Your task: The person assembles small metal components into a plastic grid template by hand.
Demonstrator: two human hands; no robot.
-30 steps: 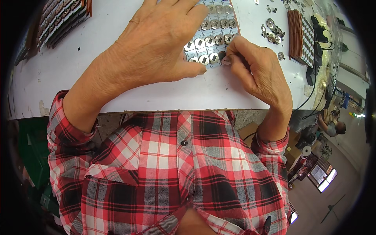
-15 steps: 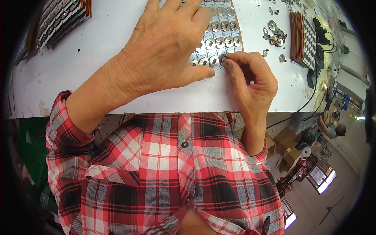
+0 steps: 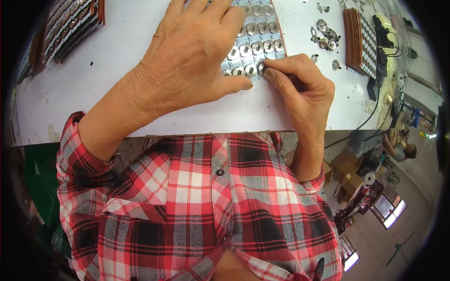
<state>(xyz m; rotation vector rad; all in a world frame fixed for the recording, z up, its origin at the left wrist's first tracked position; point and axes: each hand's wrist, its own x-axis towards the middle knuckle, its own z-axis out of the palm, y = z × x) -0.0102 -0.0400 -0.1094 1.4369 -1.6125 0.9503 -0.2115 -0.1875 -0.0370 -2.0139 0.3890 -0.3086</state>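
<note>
Metal discs [image 3: 262, 47] fill the grid panel [image 3: 276, 25] on the bench [image 3: 117, 61]. One disc [image 3: 260, 69] is now pinched by the right hand [image 3: 300, 89] at the panel's near corner, moved in from beside it. The left hand [image 3: 197, 56] lies flat, spread over the panel, pinning it.

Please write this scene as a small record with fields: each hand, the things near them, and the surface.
left hand: lies flat, palm down, on the panel of small round metal parts
right hand: fingertips pinch one round metal part at the panel's near right corner
loose metal parts: scattered on the table, right of the panel
stacked panels: further right, standing on edge
other stacks: far left of the table
surface: white table
clothing: red plaid shirt
</note>
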